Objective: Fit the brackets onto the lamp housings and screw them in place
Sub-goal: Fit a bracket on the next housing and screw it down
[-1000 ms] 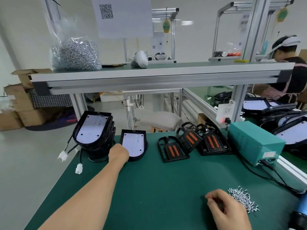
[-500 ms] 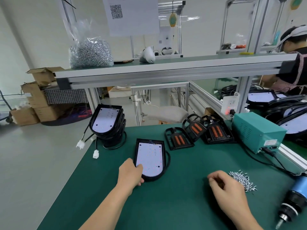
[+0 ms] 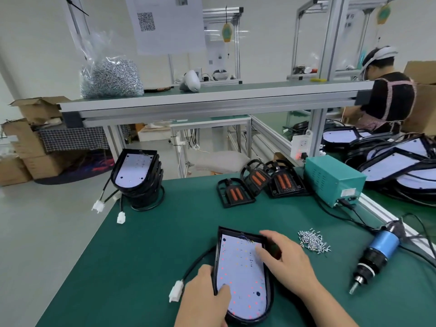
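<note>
Lamp housing (image 3: 240,272), black-rimmed with its white LED board facing up, lies flat on the green table (image 3: 146,256) close in front of the person, seen from the head camera. The left hand (image 3: 205,296) grips its near left rim, thumb pressed on the white board and fingers curled at the edge. The right hand (image 3: 285,263) holds the far right rim, fingers bent over the edge and thumb lying on the board.

A black cable runs from the housing's left side to a white connector (image 3: 176,291) just beside the left hand. Just right of the housing is a loose pile of screws (image 3: 312,241), and further right an electric screwdriver (image 3: 375,253) lies on its side. Beyond the housing, well apart, three black brackets (image 3: 236,192) with orange inserts sit in a row, with a teal power box (image 3: 332,178) to their right. Far to the housing's back left stands a stack of more housings (image 3: 136,175), leaning, with cables trailing off the table edge.
</note>
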Demonstrator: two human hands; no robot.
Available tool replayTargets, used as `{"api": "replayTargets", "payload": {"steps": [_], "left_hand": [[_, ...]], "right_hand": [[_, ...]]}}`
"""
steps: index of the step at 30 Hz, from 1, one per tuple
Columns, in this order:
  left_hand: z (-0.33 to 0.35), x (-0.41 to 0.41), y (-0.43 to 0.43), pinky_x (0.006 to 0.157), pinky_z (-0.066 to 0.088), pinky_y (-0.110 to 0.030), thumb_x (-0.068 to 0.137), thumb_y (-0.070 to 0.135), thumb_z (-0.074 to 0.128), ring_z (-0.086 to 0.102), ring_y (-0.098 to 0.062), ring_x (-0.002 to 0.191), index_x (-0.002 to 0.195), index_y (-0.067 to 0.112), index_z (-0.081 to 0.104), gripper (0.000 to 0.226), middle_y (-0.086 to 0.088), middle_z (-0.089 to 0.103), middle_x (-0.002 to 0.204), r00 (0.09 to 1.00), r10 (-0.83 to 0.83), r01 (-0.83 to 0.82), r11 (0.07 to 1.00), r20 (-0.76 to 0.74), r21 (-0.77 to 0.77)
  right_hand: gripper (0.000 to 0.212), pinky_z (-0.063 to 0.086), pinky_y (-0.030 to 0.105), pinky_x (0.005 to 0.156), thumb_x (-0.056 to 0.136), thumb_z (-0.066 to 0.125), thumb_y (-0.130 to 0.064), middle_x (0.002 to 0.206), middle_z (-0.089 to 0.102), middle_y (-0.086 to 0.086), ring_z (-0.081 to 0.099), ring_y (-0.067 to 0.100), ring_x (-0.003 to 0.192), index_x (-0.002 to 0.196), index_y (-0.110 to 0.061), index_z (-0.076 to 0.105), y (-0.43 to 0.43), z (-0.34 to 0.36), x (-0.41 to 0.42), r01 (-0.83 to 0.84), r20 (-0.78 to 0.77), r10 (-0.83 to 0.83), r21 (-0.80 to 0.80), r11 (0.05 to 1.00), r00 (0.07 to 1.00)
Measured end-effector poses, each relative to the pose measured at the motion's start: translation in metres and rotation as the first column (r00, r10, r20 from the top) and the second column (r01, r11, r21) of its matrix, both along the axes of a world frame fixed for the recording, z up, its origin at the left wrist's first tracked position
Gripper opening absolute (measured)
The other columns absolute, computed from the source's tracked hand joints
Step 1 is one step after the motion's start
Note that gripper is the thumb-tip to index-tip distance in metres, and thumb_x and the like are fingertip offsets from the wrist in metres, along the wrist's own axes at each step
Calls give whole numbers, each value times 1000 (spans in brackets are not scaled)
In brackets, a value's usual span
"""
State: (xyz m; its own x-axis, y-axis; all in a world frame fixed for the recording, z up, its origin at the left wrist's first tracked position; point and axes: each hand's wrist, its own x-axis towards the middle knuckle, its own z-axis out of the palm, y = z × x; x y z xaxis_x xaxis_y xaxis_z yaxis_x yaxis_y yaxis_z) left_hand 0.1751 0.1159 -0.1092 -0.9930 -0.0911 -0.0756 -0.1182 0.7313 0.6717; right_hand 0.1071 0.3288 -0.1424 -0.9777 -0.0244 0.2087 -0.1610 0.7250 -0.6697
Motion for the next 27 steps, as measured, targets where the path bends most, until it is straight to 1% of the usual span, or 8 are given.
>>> {"api": "replayTargets", "payload": {"steps": [2, 6, 10, 14, 19, 21, 23, 27], "left_hand": [[2, -2, 3, 69, 35, -21, 95, 37, 57, 60, -16, 95, 99, 24, 45, 19, 11, 57, 86, 1000, -15, 15, 999, 10, -31], [12, -15, -4, 70, 49, -33, 90, 64, 50, 62, -23, 76, 80, 17, 52, 49, 4, 61, 77, 998, -7, -2, 988, -56, -155], [34, -72, -12, 72, 49, -31, 90, 57, 53, 61, -24, 77, 72, 15, 61, 46, 3, 66, 72, 976, 34, -76, 980, -217, -186], [38, -164, -9, 67, 47, -30, 94, 34, 58, 66, -27, 77, 77, 10, 59, 30, -4, 66, 72, 993, 65, -85, 973, -102, -212], [22, -251, 7, 62, 51, -29, 94, 25, 64, 63, -27, 69, 71, 8, 51, 31, -8, 62, 78, 979, 190, -185, 980, 68, -77], [16, -272, 14, 61, 51, -29, 93, 23, 65, 57, -25, 61, 74, 5, 54, 28, -10, 60, 75, 967, 210, -205, 977, 145, -50], [13, -283, 21, 55, 46, -26, 93, 23, 65, 53, -21, 56, 78, 5, 56, 26, -8, 59, 73, 958, 204, -184, 976, 200, -115], [13, -293, 30, 69, 45, -28, 96, 22, 64, 53, -20, 68, 100, 6, 59, 17, -7, 56, 91, 962, 182, -142, 970, 203, -197]], "right_hand": [[46, 41, 26, 100, 89, 64, -49, 129, 58, -29, 53, 2, 123, 134, -43, 57, 0, 1, 0, 6, 18, -6, 14, 1000, 1000], [46, 42, 28, 101, 89, 65, -46, 129, 60, -27, 54, 3, 122, 134, -43, 57, -2, 2, -1, 21, 35, -21, -3, 1000, 999], [45, 44, 29, 101, 89, 65, -43, 128, 62, -27, 55, 3, 121, 133, -41, 58, -3, 3, 0, 26, 31, -25, -19, 999, 999], [44, 43, 26, 98, 88, 66, -44, 124, 60, -32, 55, -1, 118, 132, -44, 57, -3, 1, 2, 26, 23, -25, -31, 999, 999], [41, 45, 24, 97, 85, 67, -44, 117, 60, -34, 56, -6, 113, 126, -47, 60, -1, -3, -4, 20, 18, -19, -46, 999, 1000], [41, 44, 19, 94, 84, 68, -39, 114, 61, -34, 57, -6, 111, 124, -45, 62, -1, -5, -8, 37, 23, -36, -66, 997, 999], [40, 40, 8, 87, 84, 70, -33, 108, 62, -33, 56, -11, 103, 123, -41, 64, -1, -6, -11, 64, 19, -62, -100, 993, 998], [39, 37, 4, 77, 83, 72, -21, 95, 65, -21, 56, -6, 85, 121, -27, 65, 0, -8, -16, 140, -8, -143, -166, 976, 990]]}}
